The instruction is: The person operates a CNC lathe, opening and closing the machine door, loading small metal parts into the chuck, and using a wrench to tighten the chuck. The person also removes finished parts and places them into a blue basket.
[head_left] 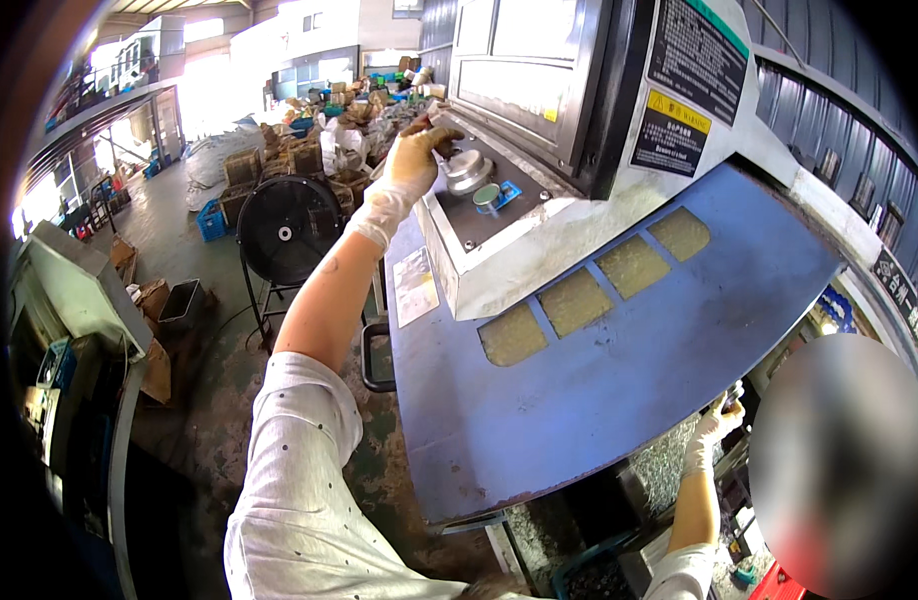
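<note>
My left hand (413, 163), in a soiled pale glove, reaches over the top ledge (514, 222) of a machine below its screen housing. Its fingers are stretched out and apart at the ledge's far left corner, close to a shiny round metal piece (469, 172); whether they touch it, I cannot tell. Beside that piece sit a small round green-topped container (486, 197) and a blue item (510, 190). At the right, past the blue door's edge, my gloved right hand (717, 420) has its fingers closed around a small metal part (733, 394), mostly hidden.
A blue machine door (579, 400) with several windows lies between my arms, its black handle (371, 358) on the left. A black drum fan (287, 232) stands beyond it. Crates and boxes (304, 158) fill the back. A grey cabinet (87, 285) is at far left.
</note>
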{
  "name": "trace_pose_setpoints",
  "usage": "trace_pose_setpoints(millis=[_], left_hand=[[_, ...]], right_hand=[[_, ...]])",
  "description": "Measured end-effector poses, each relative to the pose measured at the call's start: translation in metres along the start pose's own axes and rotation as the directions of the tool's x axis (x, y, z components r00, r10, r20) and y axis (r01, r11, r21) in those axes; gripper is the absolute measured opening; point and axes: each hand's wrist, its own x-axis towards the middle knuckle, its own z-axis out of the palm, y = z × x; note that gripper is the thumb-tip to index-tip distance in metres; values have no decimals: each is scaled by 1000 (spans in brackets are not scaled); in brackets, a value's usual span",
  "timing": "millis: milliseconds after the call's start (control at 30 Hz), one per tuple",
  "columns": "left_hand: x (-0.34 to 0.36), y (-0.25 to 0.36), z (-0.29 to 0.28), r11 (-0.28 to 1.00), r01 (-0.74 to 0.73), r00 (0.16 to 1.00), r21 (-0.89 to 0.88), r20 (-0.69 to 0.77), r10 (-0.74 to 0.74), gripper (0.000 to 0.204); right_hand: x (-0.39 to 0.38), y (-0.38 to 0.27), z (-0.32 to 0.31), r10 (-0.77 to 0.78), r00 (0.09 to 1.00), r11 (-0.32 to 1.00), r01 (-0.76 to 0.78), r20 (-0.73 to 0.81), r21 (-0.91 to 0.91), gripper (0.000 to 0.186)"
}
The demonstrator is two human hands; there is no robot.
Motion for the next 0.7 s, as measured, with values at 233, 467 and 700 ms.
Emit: trace_pose_setpoints(millis=[233,467,700], left_hand=[[-28,29,-35,990,-116,992,78,-36,119,50],[-27,105,-50,967,-98,994,-234,-76,83,30],[-94,79,-78,978,-10,1000,-209,-25,5,37]], right_hand=[[-8,-11,0,42,999,990,-37,35,-134,40],[9,-9,-23,13,987,999,-4,160,-54,32],[-128,-114,-99,219,498,633,-727,839,266,17]])
